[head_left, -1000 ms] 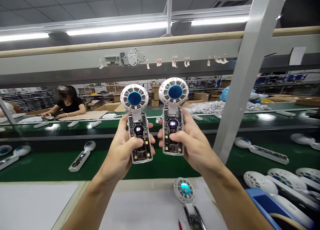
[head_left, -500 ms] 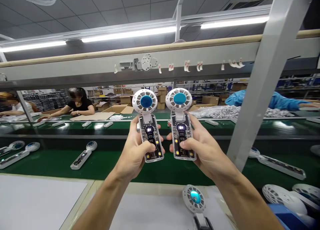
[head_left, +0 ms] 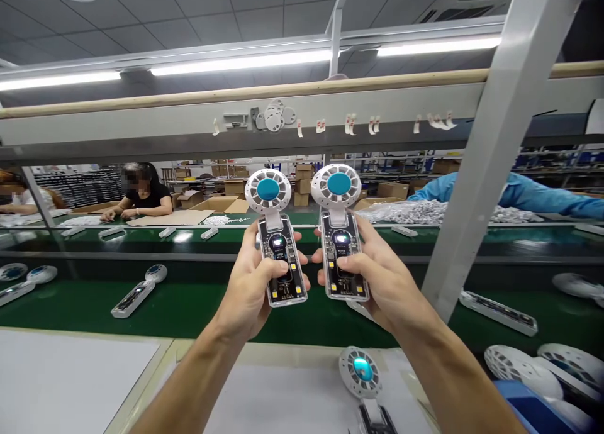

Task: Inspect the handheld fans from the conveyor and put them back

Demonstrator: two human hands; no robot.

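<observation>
1. Green belt [head_left: 189,295]: left fan [head_left: 283,289] and right fan [head_left: 338,223] held before it; more room leftward.
2. Slanted post [head_left: 491,138]: hard edge on the right.
3. Left hand [head_left: 248,283], right hand [head_left: 384,273]: each wrapped round its fan, thumb [head_left: 274,268] on front; keep both steady and just apart.
4. Lit displays [head_left: 341,238]: figures seem too small to read.

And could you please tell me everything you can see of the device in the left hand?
The device has a round white head with openings around a teal disc, and a white neck above a clear, plastic-looking case. Inside shows a dark circuit board with yellow squares and a small lit display. It is held head up, top leaning slightly left, in the left hand, whose thumb lies across its front.
</observation>
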